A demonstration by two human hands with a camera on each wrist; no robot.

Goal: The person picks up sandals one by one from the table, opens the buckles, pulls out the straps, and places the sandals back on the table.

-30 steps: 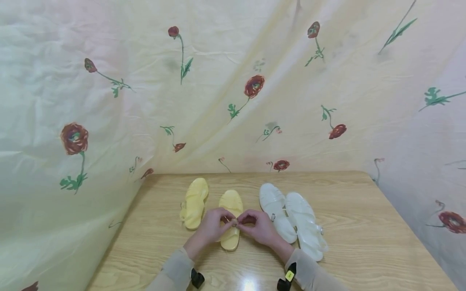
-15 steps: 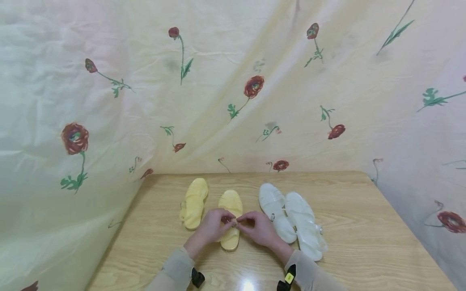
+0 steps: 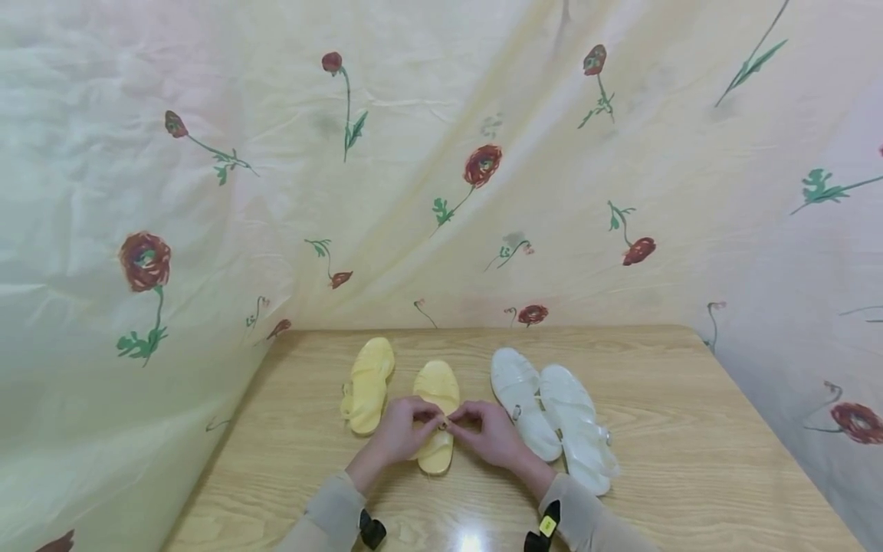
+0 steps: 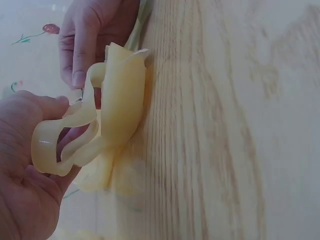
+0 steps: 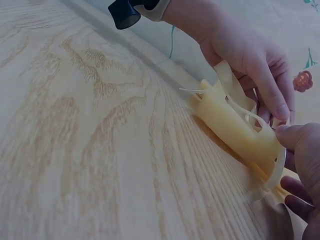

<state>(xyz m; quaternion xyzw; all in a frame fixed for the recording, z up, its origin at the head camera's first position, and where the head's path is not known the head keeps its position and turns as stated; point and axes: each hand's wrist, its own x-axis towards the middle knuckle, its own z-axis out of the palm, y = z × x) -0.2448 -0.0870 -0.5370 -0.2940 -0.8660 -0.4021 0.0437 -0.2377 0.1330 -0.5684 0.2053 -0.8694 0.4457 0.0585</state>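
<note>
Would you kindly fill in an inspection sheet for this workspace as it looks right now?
Surface: wooden table, pale grain, with a light glare at the near edge.
Job's things: yellow sandal flat on the table, its strap pinched by both hands; second yellow sandal beside it.
Clutter: white sandals, side by side.
Grippers: left hand and right hand meet over the strap.
Cables: nothing seen.
Surroundings: flowered cloth draped behind and at both sides.

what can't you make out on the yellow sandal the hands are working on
- Buckle: head view, too small and covered by the left hand and right hand.
- Heel of the yellow sandal: head view, hidden under both hands.
- Toe end: left wrist view, cut off by the frame edge.
</note>
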